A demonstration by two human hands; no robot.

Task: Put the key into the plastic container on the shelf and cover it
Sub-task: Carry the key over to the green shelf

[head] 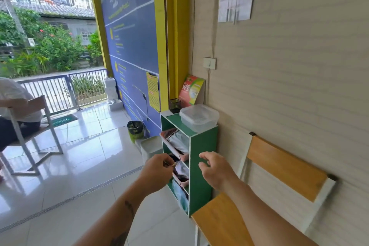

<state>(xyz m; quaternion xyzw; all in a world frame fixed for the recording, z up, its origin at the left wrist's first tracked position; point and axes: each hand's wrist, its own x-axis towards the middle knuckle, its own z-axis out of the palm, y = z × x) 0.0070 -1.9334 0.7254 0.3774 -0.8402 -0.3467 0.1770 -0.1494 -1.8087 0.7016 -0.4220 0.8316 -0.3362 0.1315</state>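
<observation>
- the key is pinched at the fingertips of my left hand. only a small brassy-dark bit pokes out past the fingers, too small and blurry to make out its shape
- my left hand is closed round it, held in front of the middle of the shelf, level with the lower pink basket
- my right hand holds nothing, fingers loosely curled and spread, hovering just right of the left one, in front of the shelf's green side panel
- the plastic container sits on top of the shelf at the right side near the wall. it's clear, squarish with rounded corners, lid on, and looks empty from here
- just behind it to the left there's a small dark cup, and a red and green packet leans on the wall
- the shelf is green with white edges, baskets in the slots stuffed with cloth or bags
- a wooden chair with a white frame is right beside the shelf, close to me
- a green bin stands on the tiled floor further back
</observation>
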